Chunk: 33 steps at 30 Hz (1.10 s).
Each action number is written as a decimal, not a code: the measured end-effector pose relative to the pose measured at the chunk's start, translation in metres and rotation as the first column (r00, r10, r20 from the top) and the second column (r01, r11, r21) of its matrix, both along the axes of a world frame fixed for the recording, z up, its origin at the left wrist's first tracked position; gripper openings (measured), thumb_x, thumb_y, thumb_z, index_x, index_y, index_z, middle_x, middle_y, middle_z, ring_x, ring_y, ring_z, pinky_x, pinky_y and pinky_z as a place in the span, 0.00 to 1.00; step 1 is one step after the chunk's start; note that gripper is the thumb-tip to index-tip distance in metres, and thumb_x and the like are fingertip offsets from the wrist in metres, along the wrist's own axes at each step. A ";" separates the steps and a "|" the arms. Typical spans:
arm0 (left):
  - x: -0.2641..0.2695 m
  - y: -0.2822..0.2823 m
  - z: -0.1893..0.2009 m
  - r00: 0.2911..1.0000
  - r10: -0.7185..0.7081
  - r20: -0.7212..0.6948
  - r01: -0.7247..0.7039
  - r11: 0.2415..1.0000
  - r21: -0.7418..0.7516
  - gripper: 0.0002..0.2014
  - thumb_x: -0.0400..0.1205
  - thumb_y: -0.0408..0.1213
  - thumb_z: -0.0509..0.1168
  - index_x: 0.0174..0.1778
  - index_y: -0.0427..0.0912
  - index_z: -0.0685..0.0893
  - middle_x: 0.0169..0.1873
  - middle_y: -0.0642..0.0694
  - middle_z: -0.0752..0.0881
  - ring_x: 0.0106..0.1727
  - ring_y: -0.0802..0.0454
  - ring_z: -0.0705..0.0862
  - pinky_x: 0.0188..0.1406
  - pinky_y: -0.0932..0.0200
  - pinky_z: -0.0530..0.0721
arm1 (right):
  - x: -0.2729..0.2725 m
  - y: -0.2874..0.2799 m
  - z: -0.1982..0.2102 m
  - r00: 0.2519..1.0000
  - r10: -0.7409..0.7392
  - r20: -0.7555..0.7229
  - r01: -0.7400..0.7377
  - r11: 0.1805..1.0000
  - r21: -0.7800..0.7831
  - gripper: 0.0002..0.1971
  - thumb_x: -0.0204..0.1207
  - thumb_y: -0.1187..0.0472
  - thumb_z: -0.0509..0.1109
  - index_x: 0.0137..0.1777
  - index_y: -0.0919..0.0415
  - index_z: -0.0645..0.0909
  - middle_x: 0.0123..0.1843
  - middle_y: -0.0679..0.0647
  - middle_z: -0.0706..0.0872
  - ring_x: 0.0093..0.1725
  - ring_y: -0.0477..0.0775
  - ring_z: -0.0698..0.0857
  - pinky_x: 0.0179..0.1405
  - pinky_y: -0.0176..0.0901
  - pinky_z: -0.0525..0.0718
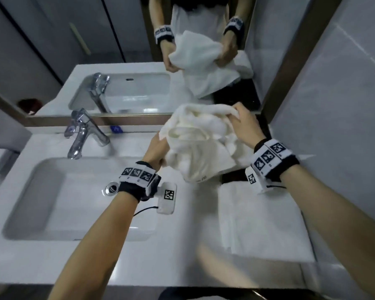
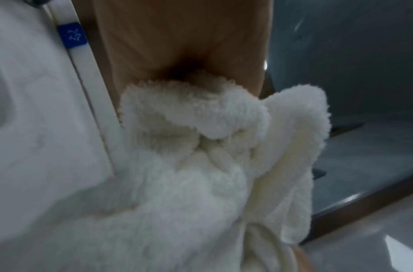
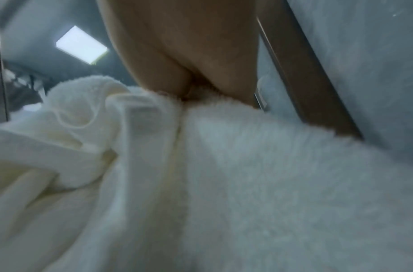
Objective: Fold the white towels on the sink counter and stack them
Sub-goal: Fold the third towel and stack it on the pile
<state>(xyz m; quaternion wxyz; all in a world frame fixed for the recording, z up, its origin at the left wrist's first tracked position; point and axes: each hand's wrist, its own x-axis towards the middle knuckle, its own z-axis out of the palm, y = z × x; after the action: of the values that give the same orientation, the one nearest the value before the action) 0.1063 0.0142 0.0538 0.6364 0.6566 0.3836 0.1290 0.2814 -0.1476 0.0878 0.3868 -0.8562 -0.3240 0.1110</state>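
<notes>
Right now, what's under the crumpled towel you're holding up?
Under the crumpled towel, which the left hand and right hand grip, lies the white counter and a dark patch. A folded towel lies nearer. Whatever sits directly beneath the bunch is hidden.

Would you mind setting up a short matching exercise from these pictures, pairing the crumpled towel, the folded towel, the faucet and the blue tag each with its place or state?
Column one:
1. crumpled towel
2. folded towel
3. faucet
4. blue tag

Column two:
A. lies flat on the counter, at the right of the basin
B. stands behind the basin, chrome
C. held up in the air by the left hand and the right hand
D. sits at the foot of the mirror, behind the counter

Pairs: 1-C, 2-A, 3-B, 4-D
</notes>
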 end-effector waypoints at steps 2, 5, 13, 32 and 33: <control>-0.009 0.003 0.016 0.996 0.055 0.073 -0.046 0.993 -0.111 0.08 0.84 0.39 0.55 0.46 0.43 0.79 0.35 0.52 0.85 0.35 0.55 0.83 0.36 0.59 0.82 | 0.001 0.008 0.023 0.999 0.040 -0.025 -0.037 0.996 0.083 0.10 0.81 0.58 0.60 0.37 0.58 0.71 0.36 0.52 0.78 0.42 0.53 0.77 0.36 0.42 0.70; -0.022 0.004 0.035 0.964 0.155 0.217 -0.090 0.956 -0.281 0.15 0.88 0.44 0.50 0.41 0.47 0.78 0.22 0.57 0.88 0.26 0.63 0.87 0.28 0.68 0.86 | -0.001 0.018 0.054 0.978 0.153 -0.141 -0.118 0.966 0.231 0.14 0.81 0.57 0.62 0.39 0.66 0.80 0.41 0.60 0.86 0.45 0.50 0.80 0.42 0.42 0.74; -0.044 -0.003 0.034 0.833 -0.275 0.480 0.414 0.886 -0.210 0.13 0.81 0.50 0.64 0.60 0.58 0.84 0.48 0.72 0.86 0.55 0.76 0.81 0.49 0.83 0.77 | 0.032 0.021 0.038 0.938 0.113 -0.327 -0.111 0.993 0.025 0.14 0.78 0.60 0.69 0.56 0.70 0.83 0.49 0.57 0.83 0.48 0.52 0.81 0.40 0.33 0.79; 0.029 -0.028 -0.059 0.687 -0.454 -0.567 0.701 0.209 0.682 0.27 0.76 0.29 0.66 0.73 0.42 0.72 0.73 0.44 0.74 0.75 0.45 0.70 0.73 0.50 0.66 | 0.022 -0.011 -0.065 0.995 0.094 0.044 -0.057 0.846 -0.531 0.30 0.72 0.75 0.62 0.74 0.55 0.70 0.75 0.58 0.66 0.73 0.63 0.64 0.70 0.58 0.72; 0.036 -0.028 -0.059 0.623 -0.496 -0.605 0.751 0.163 0.639 0.27 0.77 0.29 0.66 0.73 0.43 0.71 0.73 0.44 0.74 0.75 0.45 0.70 0.73 0.49 0.66 | 0.024 -0.010 -0.066 0.996 0.076 0.042 -0.042 0.840 -0.541 0.31 0.73 0.75 0.62 0.76 0.55 0.68 0.76 0.58 0.65 0.74 0.64 0.64 0.70 0.59 0.72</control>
<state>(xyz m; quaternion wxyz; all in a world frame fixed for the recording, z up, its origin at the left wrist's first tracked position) 0.1420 -0.0143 -0.0056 0.1568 0.9852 0.0337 -0.0611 0.3056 -0.1579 0.0221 0.1167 -0.9230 -0.3178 0.1829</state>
